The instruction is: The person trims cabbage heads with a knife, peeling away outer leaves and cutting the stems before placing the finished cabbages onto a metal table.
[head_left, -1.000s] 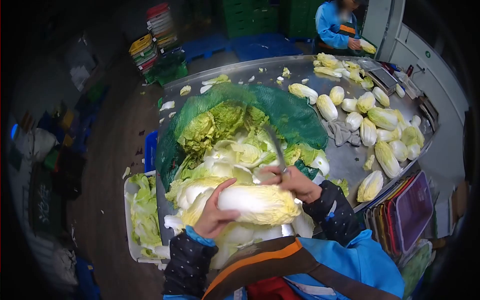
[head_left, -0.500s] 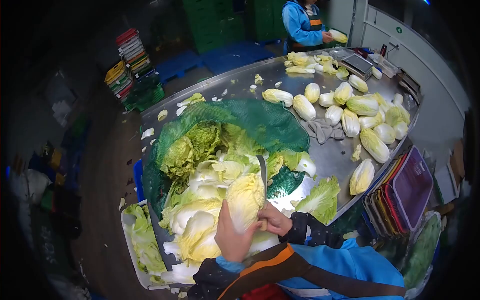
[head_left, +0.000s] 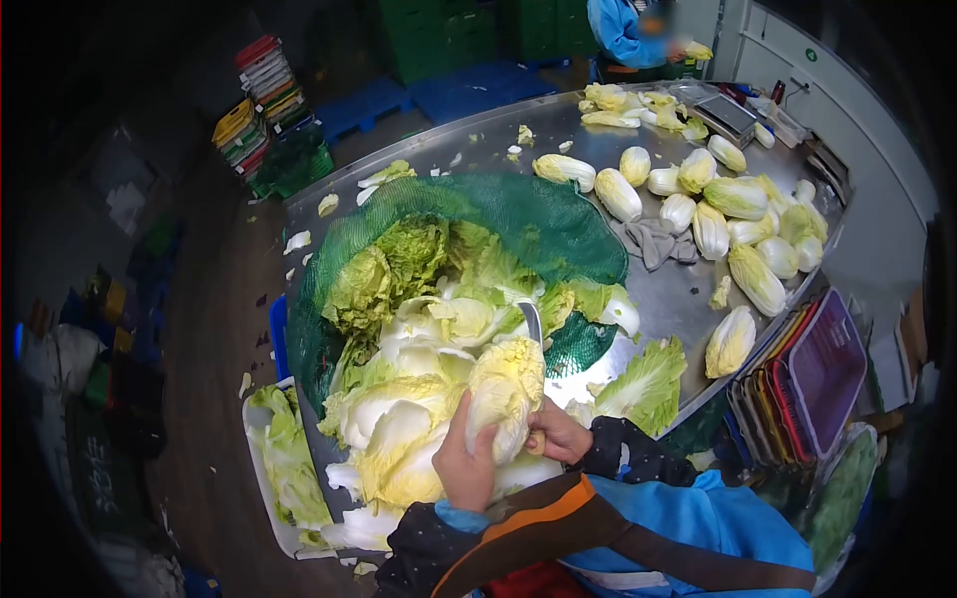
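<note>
A pale yellow napa cabbage (head_left: 506, 389) is held upright over the leaf pile, with my left hand (head_left: 467, 458) wrapped round its lower left side. My right hand (head_left: 560, 435) grips the light handle of a knife (head_left: 533, 321); the curved blade stands upright along the right side of the cabbage, partly hidden by it. Beneath and to the left lie many loose white and yellow leaves (head_left: 399, 439). They spill from an open green mesh bag (head_left: 478, 204), which holds darker green outer leaves. One loose green leaf (head_left: 648, 384) lies on the metal table right of my right hand.
Several trimmed cabbages (head_left: 738, 197) and a grey cloth (head_left: 653, 242) lie on the table's right. A scale (head_left: 726, 115) sits at the far end, near a person in blue (head_left: 623, 35). Stacked baskets (head_left: 827, 369) stand at right, a white bin (head_left: 261, 448) at lower left.
The cabbage has turned in my left hand and shifted slightly right, its side now facing me differently. My right hand and the knife have moved slightly right. The view has shifted a little.
</note>
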A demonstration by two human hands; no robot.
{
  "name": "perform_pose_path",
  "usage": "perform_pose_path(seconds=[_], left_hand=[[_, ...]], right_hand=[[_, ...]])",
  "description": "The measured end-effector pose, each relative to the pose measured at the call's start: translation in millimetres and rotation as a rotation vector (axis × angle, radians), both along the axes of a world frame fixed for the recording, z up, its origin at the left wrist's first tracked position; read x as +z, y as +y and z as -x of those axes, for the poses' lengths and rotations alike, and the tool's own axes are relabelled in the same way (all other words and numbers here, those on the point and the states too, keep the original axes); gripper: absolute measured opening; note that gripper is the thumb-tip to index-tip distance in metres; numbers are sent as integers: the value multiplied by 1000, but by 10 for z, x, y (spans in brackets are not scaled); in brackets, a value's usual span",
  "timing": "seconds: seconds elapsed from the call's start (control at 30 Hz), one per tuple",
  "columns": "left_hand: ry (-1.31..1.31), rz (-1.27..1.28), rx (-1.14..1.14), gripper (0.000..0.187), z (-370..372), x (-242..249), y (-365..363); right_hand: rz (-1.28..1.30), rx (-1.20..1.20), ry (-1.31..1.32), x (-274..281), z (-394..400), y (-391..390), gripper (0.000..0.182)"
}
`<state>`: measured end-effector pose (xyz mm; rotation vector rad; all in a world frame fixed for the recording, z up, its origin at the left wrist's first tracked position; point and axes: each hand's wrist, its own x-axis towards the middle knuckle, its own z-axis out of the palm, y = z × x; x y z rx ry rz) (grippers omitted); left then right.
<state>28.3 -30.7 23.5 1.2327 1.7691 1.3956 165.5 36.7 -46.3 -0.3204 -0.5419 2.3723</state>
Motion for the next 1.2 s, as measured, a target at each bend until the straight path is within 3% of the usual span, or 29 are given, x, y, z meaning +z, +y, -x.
perform_pose_path(seconds=[0.07,0.13,0.17,0.2,0.23,0.27,0.33,0.37,0.43,0.47,0.53,0.6,0.63,0.67,0.7,0.73,0.77,0.8,0.83,0.97,1.03,1.07,1.13,1.2], left_hand=[[-92,-12,66,44,41,-205,-20],[-183,-20,126,45,82,-228,-33],[-662,-83,201,46,100,-92,-4],[-1144,-151,270,47,127,32,0],[-1258,-75,314,53,193,120,-36],[-1263,-79,311,53,309,89,-40],[-340,78,323,63,469,31,-38],[-344,74,317,63,457,51,-29],[538,-1,295,76,430,166,-33],[534,-3,299,76,382,205,-36],[-381,188,-26,85,182,294,-22],[-1282,337,-392,94,85,355,25],[-1278,342,-400,94,137,278,36],[-729,180,-338,88,214,135,60],[-188,4,-267,83,265,34,92],[-195,0,-287,83,265,115,147],[54,-121,-266,75,255,268,210],[304,-240,-246,68,263,353,249],[399,-335,-285,80,298,277,315],[193,-253,-302,81,254,123,380],[-205,-123,-340,75,232,235,340],[-197,-122,-350,75,248,236,350],[-457,25,-383,79,298,207,337],[-492,40,-393,80,303,196,334]], right_hand=[[-25,-7,-67,16,-6,50,64],[50,81,132,-108,2,118,67],[212,24,-29,-250,96,123,71],[211,22,-32,-364,108,129,71],[296,10,203,-331,125,172,71],[381,0,439,-289,124,212,71],[337,-49,336,-192,53,229,70],[298,-36,347,-142,28,256,69],[248,-23,355,-124,6,317,69],[201,-7,392,-169,19,318,68],[152,34,428,-36,17,358,70],[-329,-86,-87,422,-204,526,81],[-467,43,-328,59,-451,830,89],[-309,77,15,221,-574,841,92],[-208,78,23,383,-650,841,91],[-108,78,32,703,-674,796,90],[-98,90,-184,948,-686,749,83],[-134,154,-183,715,-750,809,73],[-201,162,-212,704,-751,782,67],[-234,8,-180,558,-650,714,49],[-224,-20,-228,583,-670,659,48],[-218,-37,-278,623,-670,637,48],[-211,-52,-294,608,-724,658,45],[-274,2,-444,502,-864,748,47]])
